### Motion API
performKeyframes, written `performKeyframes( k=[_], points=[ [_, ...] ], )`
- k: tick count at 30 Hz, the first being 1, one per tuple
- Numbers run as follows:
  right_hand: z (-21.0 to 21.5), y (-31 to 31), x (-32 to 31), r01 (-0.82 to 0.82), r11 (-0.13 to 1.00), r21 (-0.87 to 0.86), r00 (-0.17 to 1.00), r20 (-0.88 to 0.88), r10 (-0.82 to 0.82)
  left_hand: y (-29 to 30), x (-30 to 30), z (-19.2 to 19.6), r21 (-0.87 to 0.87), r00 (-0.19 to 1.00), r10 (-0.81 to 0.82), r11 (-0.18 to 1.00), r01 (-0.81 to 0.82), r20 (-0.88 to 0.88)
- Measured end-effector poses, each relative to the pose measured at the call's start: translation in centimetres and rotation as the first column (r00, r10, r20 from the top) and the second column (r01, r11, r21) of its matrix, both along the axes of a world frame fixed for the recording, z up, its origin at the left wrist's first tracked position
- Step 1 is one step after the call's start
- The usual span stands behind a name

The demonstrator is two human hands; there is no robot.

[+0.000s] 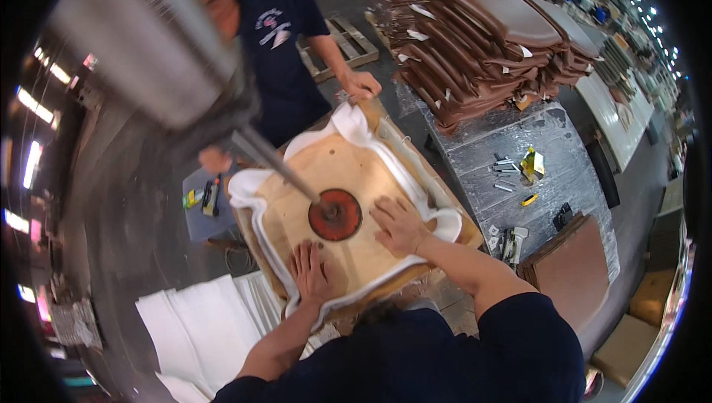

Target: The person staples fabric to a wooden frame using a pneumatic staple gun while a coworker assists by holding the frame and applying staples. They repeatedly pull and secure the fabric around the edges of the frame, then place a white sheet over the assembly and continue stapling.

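Plywood seat board (348,180): both hands flat near front edge, foam-rimmed.

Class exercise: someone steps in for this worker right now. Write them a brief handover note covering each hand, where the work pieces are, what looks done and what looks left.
Left hand: flat, palm down on the wooden seat board, near its front edge.
Right hand: flat on the board, beside the round red press pad.
The press pad sits on the board's centre. White foam padding curls up around the board's edges.
A co-worker's hand grips the far corner.
Done: board laid on foam, pressed.
Left: the foam edges look loose, not fastened.
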State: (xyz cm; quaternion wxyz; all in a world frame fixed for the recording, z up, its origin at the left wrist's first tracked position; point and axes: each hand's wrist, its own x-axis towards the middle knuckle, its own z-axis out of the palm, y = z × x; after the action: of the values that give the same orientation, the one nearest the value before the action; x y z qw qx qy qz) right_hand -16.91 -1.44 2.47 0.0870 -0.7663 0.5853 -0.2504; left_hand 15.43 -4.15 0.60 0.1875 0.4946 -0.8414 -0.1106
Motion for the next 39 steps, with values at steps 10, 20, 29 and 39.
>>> performKeyframes(
  k=[10, 20, 29, 39],
  points=[
    [7.1, 10.2, -1.7, 0.225, 0.855, 0.467, 0.532, 0.677, -0.509, 7.9, 8.4, 8.6, 0.613, 0.744, 0.39, 0.789, 0.034, -0.543],
    [1.2, 16.6, -1.7, -0.166, 0.471, 0.866, -0.345, 0.396, -0.851, 13.6, 4.6, 5.0, 0.889, 0.148, 0.973, 0.095, 0.449, -0.179],
    [-1.1, 12.6, -1.6, -0.278, 0.261, 0.925, -0.191, 0.213, -0.958, 12.6, 1.9, 4.0, 0.887, 0.197, 0.977, -0.016, 0.461, -0.085],
    [-1.1, 10.8, -3.8, -0.418, 0.138, 0.898, 0.065, 0.181, -0.981, 11.1, 0.3, 3.4, 0.934, 0.258, 0.966, -0.121, 0.337, 0.032]
  ],
)
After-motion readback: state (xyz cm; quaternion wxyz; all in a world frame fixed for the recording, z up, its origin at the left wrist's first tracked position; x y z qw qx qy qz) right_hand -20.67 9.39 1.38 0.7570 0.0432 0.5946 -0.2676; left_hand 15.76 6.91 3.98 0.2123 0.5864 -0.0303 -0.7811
